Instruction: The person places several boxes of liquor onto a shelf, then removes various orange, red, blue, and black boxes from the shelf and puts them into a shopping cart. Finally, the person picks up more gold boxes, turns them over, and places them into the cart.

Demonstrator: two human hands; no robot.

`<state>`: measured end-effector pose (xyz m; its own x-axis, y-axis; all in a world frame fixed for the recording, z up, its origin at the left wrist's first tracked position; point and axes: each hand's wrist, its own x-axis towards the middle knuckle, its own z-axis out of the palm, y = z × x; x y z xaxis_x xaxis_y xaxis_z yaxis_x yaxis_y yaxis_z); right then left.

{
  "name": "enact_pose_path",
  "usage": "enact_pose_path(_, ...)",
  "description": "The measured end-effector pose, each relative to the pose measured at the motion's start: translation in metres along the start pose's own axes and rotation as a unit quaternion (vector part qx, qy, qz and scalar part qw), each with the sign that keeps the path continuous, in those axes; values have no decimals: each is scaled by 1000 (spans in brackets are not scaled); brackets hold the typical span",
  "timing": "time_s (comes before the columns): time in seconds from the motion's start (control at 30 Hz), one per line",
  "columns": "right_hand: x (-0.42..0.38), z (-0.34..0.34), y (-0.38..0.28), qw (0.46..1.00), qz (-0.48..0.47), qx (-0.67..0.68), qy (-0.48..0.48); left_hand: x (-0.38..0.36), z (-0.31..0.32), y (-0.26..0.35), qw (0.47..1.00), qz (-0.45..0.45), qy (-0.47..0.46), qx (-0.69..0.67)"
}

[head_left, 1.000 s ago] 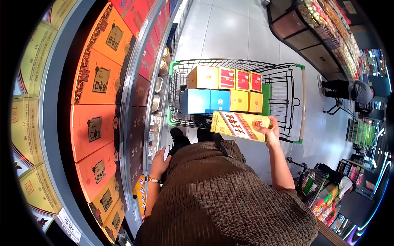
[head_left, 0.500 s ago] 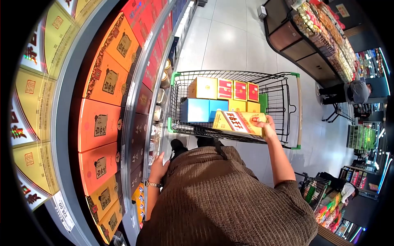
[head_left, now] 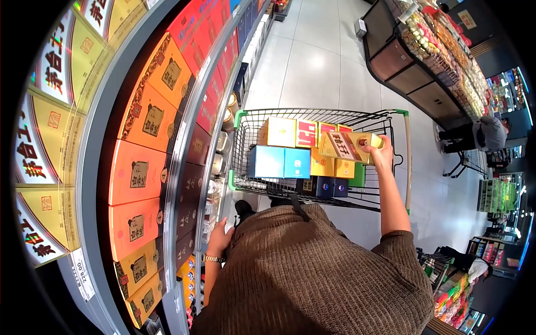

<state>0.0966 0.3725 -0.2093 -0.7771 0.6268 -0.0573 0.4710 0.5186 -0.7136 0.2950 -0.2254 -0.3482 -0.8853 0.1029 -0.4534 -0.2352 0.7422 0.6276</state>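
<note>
My right hand [head_left: 382, 153] is closed round one end of a yellow and white liquor gift box [head_left: 347, 144], held tilted above the shopping cart [head_left: 408, 167]. Beneath and beside it in the cart stand two blue boxes [head_left: 269, 162], a gold box [head_left: 279, 132], red-fronted boxes [head_left: 307, 133], yellow boxes [head_left: 322, 164] and dark blue boxes [head_left: 324, 187]. A green item [head_left: 358, 176] shows at the cart's handle end. My left hand [head_left: 220, 237], with a watch at the wrist, hangs beside the shelf with its fingers loosely apart and nothing in it.
Shelves [head_left: 96, 162] on the left carry orange boxes [head_left: 134, 173] and yellow boxes [head_left: 50, 139]; a price tag [head_left: 82, 274] hangs below. A display counter [head_left: 413, 72] stands at upper right. One person [head_left: 486, 134] is beside another cart [head_left: 472, 162]; another person [head_left: 475, 265] is lower right.
My right hand has carried the box up and to the right, uncovering the yellow and dark blue boxes below. My left hand has dropped slightly in the view.
</note>
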Motion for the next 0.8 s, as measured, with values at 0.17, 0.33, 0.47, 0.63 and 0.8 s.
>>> enact_pose_path(0.17,41,39,21,953,112,281,-18,0,2,14,1000,-19,-5,-17)
enact_pose_path(0.33,42,63,52,906,177,384,40,-5,18,5,999,-46,13,-20)
enact_pose_path(0.47,22,63,117,803,248,541,-11,-15,37,-15,991,-102,30,-85)
enact_pose_path(0.63,-33,78,133,688,337,639,68,-17,39,-19,986,-120,10,-111)
enact_pose_path(0.8,-41,100,174,614,390,675,126,-4,25,-15,996,-80,4,-48)
